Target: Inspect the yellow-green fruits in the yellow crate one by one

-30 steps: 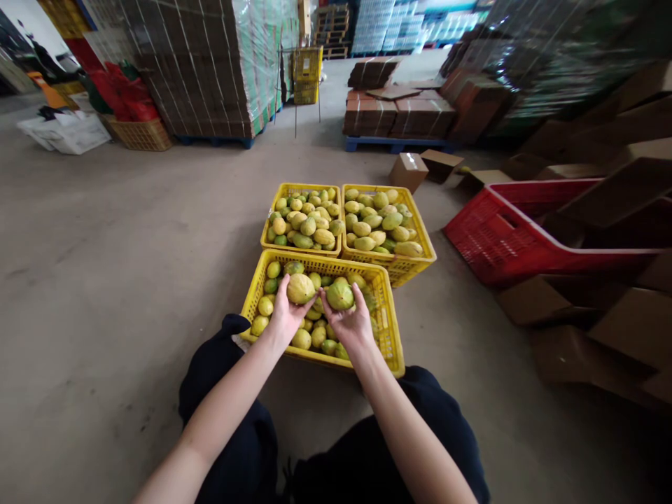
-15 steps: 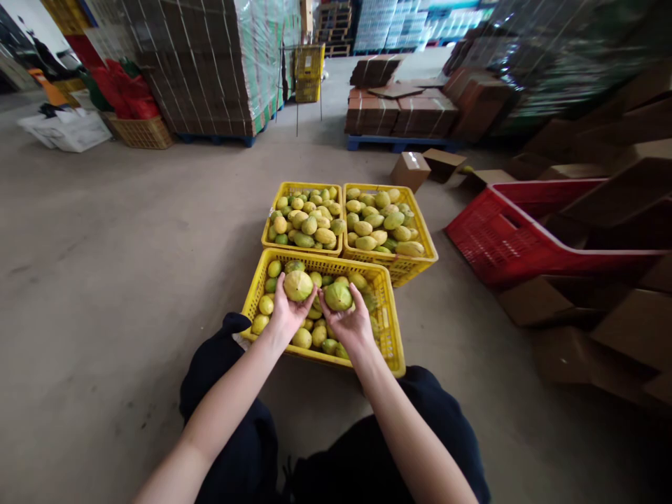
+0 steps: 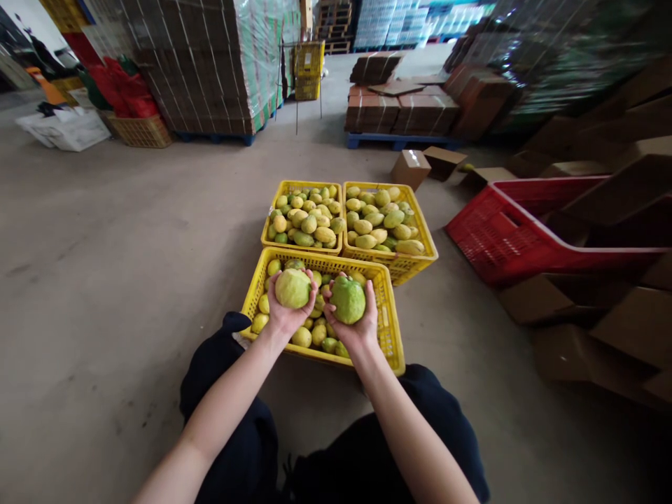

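Observation:
My left hand (image 3: 286, 311) cups a pale yellow-green papaya (image 3: 292, 289), its fingers curled round the sides. In my right hand (image 3: 360, 329) rests a greener papaya (image 3: 348, 299), turned with one end toward me. Both fruits are held side by side, a little apart, above the near yellow crate (image 3: 393, 329). Yellow and green papayas (image 3: 302, 337) lie inside that crate, partly hidden by my hands and wrists.
Behind stand two more yellow crates (image 3: 302, 249) (image 3: 404, 262) heaped with papayas. A red crate (image 3: 483, 231) with cardboard sits at right, among loose cartons (image 3: 546, 297). Further back are a blue pallet (image 3: 399, 140) of flattened boxes and a wrapped stack (image 3: 194, 70).
Both papayas have been turned in my hands and now show different sides. They have come slightly further apart, the right one shifting a little to the right.

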`<state>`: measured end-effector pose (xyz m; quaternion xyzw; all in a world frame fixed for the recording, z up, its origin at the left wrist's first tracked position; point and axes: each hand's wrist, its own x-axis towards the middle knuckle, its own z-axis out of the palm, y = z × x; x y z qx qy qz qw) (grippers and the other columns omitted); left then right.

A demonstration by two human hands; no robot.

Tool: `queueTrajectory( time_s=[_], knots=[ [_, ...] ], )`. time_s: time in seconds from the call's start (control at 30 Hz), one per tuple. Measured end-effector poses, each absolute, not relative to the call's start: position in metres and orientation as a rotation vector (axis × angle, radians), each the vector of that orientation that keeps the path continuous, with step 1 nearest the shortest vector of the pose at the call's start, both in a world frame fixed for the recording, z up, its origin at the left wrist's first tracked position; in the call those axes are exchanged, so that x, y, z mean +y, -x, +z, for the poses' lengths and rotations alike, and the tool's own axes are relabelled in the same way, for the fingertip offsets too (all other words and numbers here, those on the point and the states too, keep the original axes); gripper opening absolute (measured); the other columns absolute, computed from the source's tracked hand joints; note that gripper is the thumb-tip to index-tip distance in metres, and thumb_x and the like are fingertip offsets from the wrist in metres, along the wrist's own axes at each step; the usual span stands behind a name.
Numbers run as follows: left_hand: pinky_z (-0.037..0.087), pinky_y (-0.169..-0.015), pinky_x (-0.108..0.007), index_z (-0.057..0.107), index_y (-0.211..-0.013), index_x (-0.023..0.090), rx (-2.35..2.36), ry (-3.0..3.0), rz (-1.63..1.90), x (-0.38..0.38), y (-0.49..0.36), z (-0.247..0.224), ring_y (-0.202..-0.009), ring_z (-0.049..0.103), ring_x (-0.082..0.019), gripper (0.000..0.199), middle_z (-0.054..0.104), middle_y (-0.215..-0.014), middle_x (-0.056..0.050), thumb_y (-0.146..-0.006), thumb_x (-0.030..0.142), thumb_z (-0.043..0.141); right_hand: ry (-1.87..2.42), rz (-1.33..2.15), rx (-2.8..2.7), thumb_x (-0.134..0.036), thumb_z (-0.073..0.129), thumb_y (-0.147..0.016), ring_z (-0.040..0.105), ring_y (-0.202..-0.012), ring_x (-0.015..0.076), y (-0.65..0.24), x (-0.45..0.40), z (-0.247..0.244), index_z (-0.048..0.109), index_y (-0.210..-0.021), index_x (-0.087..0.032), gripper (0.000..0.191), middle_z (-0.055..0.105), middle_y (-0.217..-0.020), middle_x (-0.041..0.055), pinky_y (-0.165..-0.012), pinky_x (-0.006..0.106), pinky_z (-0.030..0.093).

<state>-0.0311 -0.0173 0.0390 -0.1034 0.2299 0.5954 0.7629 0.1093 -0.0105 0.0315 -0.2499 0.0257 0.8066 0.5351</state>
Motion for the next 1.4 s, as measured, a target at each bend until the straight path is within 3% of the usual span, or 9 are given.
queueTrajectory(
  time_s=[0.13, 0.27, 0.53, 0.63, 0.77, 1.0, 1.17, 1.4],
  knots=[
    [0.059, -0.068, -0.029, 0.064, -0.120, 0.026, 0.508, 0.117, 1.354, -0.019, 0.029, 0.038, -0.091, 0.070, -0.021, 0.039, 0.070, -0.107, -0.008, -0.095, 0.049, 0.046, 0.656, 1.923, 0.047, -0.059, 0.042, -0.096, 0.069, -0.064, 0.0187, -0.109, -0.014, 0.037, 0.068, -0.086, -0.017, 0.050, 0.074, -0.080, 0.0075, -0.043, 0.023, 0.050],
    [0.060, -0.077, -0.038, 0.067, -0.114, 0.026, 0.502, 0.063, 1.364, -0.021, 0.025, 0.039, -0.098, 0.068, -0.024, 0.031, 0.068, -0.100, -0.008, -0.093, 0.042, 0.049, 0.687, 1.904, 0.047, -0.065, 0.041, -0.095, 0.069, -0.061, 0.0184, -0.109, -0.014, 0.040, 0.068, -0.080, -0.017, 0.057, 0.075, -0.079, 0.0081, -0.046, 0.026, 0.052],
    [0.058, -0.058, -0.034, 0.063, -0.081, 0.023, 0.628, 0.076, 1.291, -0.023, 0.028, 0.030, -0.062, 0.057, -0.017, 0.031, 0.054, -0.070, -0.004, -0.092, 0.043, 0.042, 0.654, 2.046, -0.139, -0.051, 0.049, -0.093, 0.062, -0.047, 0.0177, -0.114, -0.014, 0.036, 0.063, -0.062, -0.017, 0.048, 0.066, -0.061, 0.0043, -0.032, 0.024, 0.043],
    [0.055, -0.053, -0.033, 0.053, -0.061, 0.021, 0.671, 0.080, 1.252, -0.023, 0.030, 0.019, -0.048, 0.049, -0.014, 0.046, 0.047, -0.059, -0.003, -0.095, 0.046, 0.035, 0.639, 2.119, -0.255, -0.042, 0.051, -0.091, 0.060, -0.044, 0.0174, -0.115, -0.014, 0.034, 0.062, -0.058, -0.017, 0.043, 0.063, -0.057, 0.0036, -0.029, 0.024, 0.043],
    [0.048, -0.041, -0.032, 0.042, -0.047, 0.022, 0.760, 0.136, 1.183, -0.023, 0.032, 0.009, -0.033, 0.037, -0.011, 0.066, 0.035, -0.045, 0.000, -0.095, 0.064, 0.026, 0.577, 2.219, -0.387, -0.036, 0.058, -0.084, 0.060, -0.044, 0.0177, -0.118, -0.015, 0.029, 0.061, -0.057, -0.016, 0.034, 0.062, -0.056, 0.0028, -0.030, 0.026, 0.047],
    [0.044, -0.035, -0.033, 0.037, -0.043, 0.025, 0.833, 0.162, 1.121, -0.022, 0.031, -0.003, -0.023, 0.024, -0.010, 0.070, 0.018, -0.032, 0.003, -0.089, 0.075, 0.022, 0.460, 2.282, -0.543, -0.028, 0.062, -0.075, 0.063, -0.047, 0.0194, -0.121, -0.016, 0.026, 0.064, -0.056, -0.013, 0.025, 0.064, -0.056, 0.0044, -0.033, 0.029, 0.051],
    [0.049, -0.042, -0.039, 0.047, -0.050, 0.026, 0.871, 0.174, 1.083, -0.021, 0.030, -0.002, -0.024, 0.027, -0.012, 0.066, 0.023, -0.033, 0.003, -0.089, 0.072, 0.022, 0.479, 2.307, -0.529, -0.027, 0.057, -0.079, 0.063, -0.048, 0.0194, -0.122, -0.017, 0.029, 0.064, -0.056, -0.013, 0.027, 0.065, -0.057, 0.0050, -0.034, 0.029, 0.052],
    [0.046, -0.036, -0.041, 0.054, -0.052, 0.026, 0.865, 0.216, 1.035, -0.017, 0.029, 0.000, -0.022, 0.026, -0.013, 0.071, 0.025, -0.031, 0.002, -0.084, 0.080, 0.020, 0.477, 2.342, -0.504, -0.027, 0.057, -0.080, 0.064, -0.048, 0.0197, -0.122, -0.016, 0.025, 0.061, -0.055, -0.014, 0.028, 0.064, -0.057, 0.0041, -0.034, 0.030, 0.052]
  ],
)
